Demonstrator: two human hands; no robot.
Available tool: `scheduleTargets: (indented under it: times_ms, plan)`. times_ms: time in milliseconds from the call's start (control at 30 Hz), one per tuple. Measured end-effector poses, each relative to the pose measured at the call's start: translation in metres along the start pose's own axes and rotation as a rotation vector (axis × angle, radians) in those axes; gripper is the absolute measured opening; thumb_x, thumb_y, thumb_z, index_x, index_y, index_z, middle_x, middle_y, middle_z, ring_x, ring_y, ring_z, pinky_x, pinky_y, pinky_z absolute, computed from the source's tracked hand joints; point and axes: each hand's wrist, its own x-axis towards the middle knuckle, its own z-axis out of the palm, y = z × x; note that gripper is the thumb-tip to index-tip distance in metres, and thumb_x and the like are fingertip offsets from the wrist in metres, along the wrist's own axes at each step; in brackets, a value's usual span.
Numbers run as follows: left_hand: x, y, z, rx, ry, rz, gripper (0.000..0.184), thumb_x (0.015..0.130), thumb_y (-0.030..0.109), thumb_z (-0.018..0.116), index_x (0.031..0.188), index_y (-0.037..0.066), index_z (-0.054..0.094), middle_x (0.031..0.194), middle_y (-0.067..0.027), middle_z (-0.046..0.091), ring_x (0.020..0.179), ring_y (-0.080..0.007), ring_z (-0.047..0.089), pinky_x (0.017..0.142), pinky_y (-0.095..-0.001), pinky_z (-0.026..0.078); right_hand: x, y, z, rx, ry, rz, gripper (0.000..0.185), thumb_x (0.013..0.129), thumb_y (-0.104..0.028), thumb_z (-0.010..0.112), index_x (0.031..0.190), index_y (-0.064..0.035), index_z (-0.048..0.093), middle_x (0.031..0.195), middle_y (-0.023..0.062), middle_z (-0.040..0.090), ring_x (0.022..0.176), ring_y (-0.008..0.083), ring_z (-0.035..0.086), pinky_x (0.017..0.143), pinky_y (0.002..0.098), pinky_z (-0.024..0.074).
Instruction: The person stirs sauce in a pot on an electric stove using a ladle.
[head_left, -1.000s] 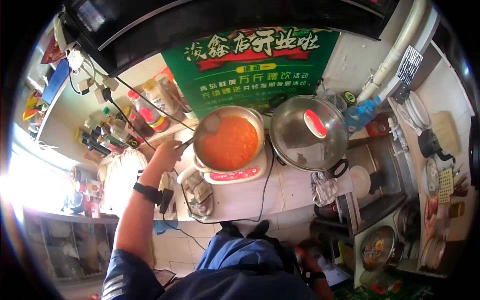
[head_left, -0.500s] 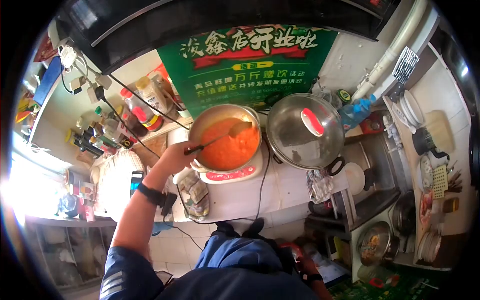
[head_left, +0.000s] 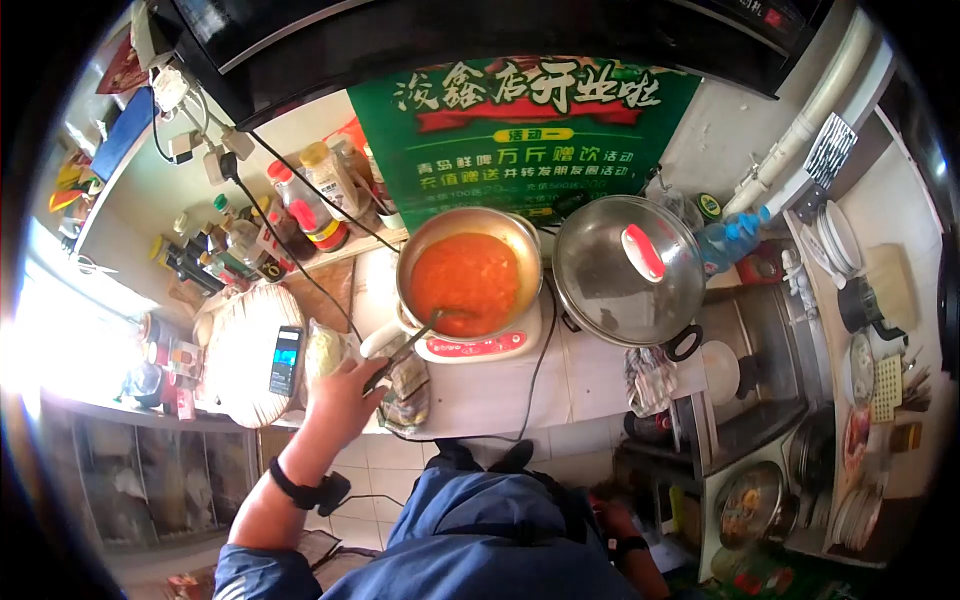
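My left hand [head_left: 345, 402] grips the dark handle of a spatula [head_left: 405, 350], whose head dips into red sauce at the near left side of the pan. The orange-red sauce [head_left: 470, 275] covers much of the bottom of the silver pan [head_left: 530, 240]. Under the pan is a white cooker [head_left: 525, 335] with a red control panel. My right hand [head_left: 612, 518] hangs low beside my body, right of my blue clothing; its fingers are dark and blurred. Just left of the cooker, a patterned cloth [head_left: 408, 392] lies near the counter edge.
A glass-lidded pot [head_left: 620, 275] stands right of the pan, with a striped cloth [head_left: 650, 378] below it. Bottles [head_left: 305, 210] line the left shelf. A phone [head_left: 286, 360] lies on a round board [head_left: 240, 350]. A cable [head_left: 530, 400] crosses the counter. The sink [head_left: 755, 340] is at right.
My left hand has moved down toward the counter's front edge, drawing the spatula from the pan's far side to its near side. The phone is now fully exposed. The view has shifted slightly.
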Motion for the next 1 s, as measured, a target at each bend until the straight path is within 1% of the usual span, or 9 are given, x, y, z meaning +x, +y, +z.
scheduleTargets:
  times_ms: [100, 300, 367, 467, 600, 667, 800, 933, 1000]
  plan:
    - [0.01, 0.01, 0.031, -0.13, -0.023, -0.086, 0.036, 0.098, 0.027, 0.067, 0.134, 0.019, 0.067, 0.106, -0.0194, 0.076, 0.097, -0.0423, 0.073, 0.084, -0.0514, 0.057, 0.0, -0.019, 0.005, 0.262, 0.026, 0.284, 0.037, 0.104, -0.031, 0.067, 0.125, -0.0002, 0.07, 0.093, 0.0129, 0.071, 0.076, 0.0228, 0.07, 0.065, 0.0375, 0.056]
    - [0.013, 0.037, 0.015, -0.192, 0.033, -0.08, 0.038, 0.097, 0.024, 0.068, 0.134, 0.018, 0.067, 0.105, -0.0186, 0.076, 0.095, -0.0419, 0.073, 0.083, -0.05, 0.058, -0.014, -0.04, 0.006, 0.231, 0.055, 0.219, 0.037, 0.104, -0.031, 0.065, 0.124, -0.0005, 0.071, 0.091, 0.0125, 0.072, 0.074, 0.0217, 0.07, 0.065, 0.0379, 0.0562]
    - [0.004, 0.028, 0.012, -0.212, 0.076, -0.05, 0.04, 0.095, 0.022, 0.07, 0.135, 0.016, 0.067, 0.104, -0.0177, 0.076, 0.096, -0.0407, 0.073, 0.083, -0.0489, 0.058, -0.001, -0.008, 0.006, 0.066, 0.043, 0.023, 0.031, 0.094, -0.028, 0.071, 0.113, -0.0048, 0.076, 0.094, 0.014, 0.076, 0.085, 0.0278, 0.073, 0.074, 0.0437, 0.0566]
    - [-0.006, 0.026, 0.003, -0.174, 0.01, -0.098, 0.04, 0.095, 0.022, 0.07, 0.134, 0.016, 0.069, 0.104, -0.0179, 0.076, 0.097, -0.0399, 0.073, 0.083, -0.0488, 0.057, -0.018, -0.023, 0.01, 0.062, 0.079, 0.141, 0.03, 0.091, -0.029, 0.071, 0.111, -0.008, 0.079, 0.103, 0.018, 0.078, 0.1, 0.0352, 0.075, 0.085, 0.0489, 0.0574]
    - [0.013, 0.028, 0.023, -0.146, -0.011, -0.115, 0.04, 0.096, 0.022, 0.07, 0.135, 0.015, 0.069, 0.101, -0.0203, 0.075, 0.095, -0.042, 0.072, 0.083, -0.0501, 0.057, 0.008, 0.035, 0.008, -0.716, -0.047, -0.271, 0.04, 0.094, -0.04, 0.063, 0.113, -0.0082, 0.079, 0.115, 0.0211, 0.077, 0.11, 0.0397, 0.073, 0.093, 0.0499, 0.057]
    - [0.022, 0.031, 0.019, -0.177, 0.005, -0.13, 0.039, 0.096, 0.023, 0.07, 0.134, 0.014, 0.07, 0.099, -0.0208, 0.076, 0.094, -0.043, 0.072, 0.083, -0.0501, 0.057, -0.008, 0.007, 0.006, -0.413, -0.103, -0.086, 0.038, 0.102, -0.033, 0.063, 0.124, -0.0036, 0.072, 0.099, 0.0156, 0.074, 0.089, 0.028, 0.071, 0.075, 0.042, 0.0566]
    - [0.006, 0.033, -0.013, -0.191, 0.044, -0.162, 0.036, 0.095, 0.023, 0.072, 0.13, 0.014, 0.072, 0.099, -0.0205, 0.076, 0.094, -0.0412, 0.073, 0.084, -0.0481, 0.058, -0.012, -0.016, 0.012, 0.251, -0.027, 0.308, 0.039, 0.106, -0.034, 0.062, 0.129, -0.0024, 0.068, 0.089, 0.0114, 0.071, 0.078, 0.0208, 0.068, 0.066, 0.038, 0.0549]
    - [-0.002, 0.02, -0.014, -0.151, 0.001, -0.179, 0.038, 0.095, 0.022, 0.073, 0.132, 0.015, 0.072, 0.101, -0.0195, 0.077, 0.096, -0.0398, 0.074, 0.085, -0.0471, 0.058, 0.01, 0.016, 0.008, -0.18, -0.111, -0.101, 0.043, 0.095, -0.023, 0.061, 0.137, -0.017, 0.066, 0.107, 0.0214, 0.077, 0.098, 0.0418, 0.073, 0.084, 0.0526, 0.0562]
    - [0.008, 0.015, 0.003, -0.169, 0.01, -0.165, 0.038, 0.095, 0.024, 0.073, 0.132, 0.015, 0.072, 0.101, -0.0193, 0.077, 0.095, -0.0398, 0.074, 0.084, -0.047, 0.058, 0.013, 0.019, 0.009, -0.226, -0.108, -0.095, 0.05, 0.093, -0.022, 0.063, 0.143, -0.0217, 0.062, 0.104, 0.0215, 0.076, 0.095, 0.0422, 0.073, 0.08, 0.053, 0.0562]
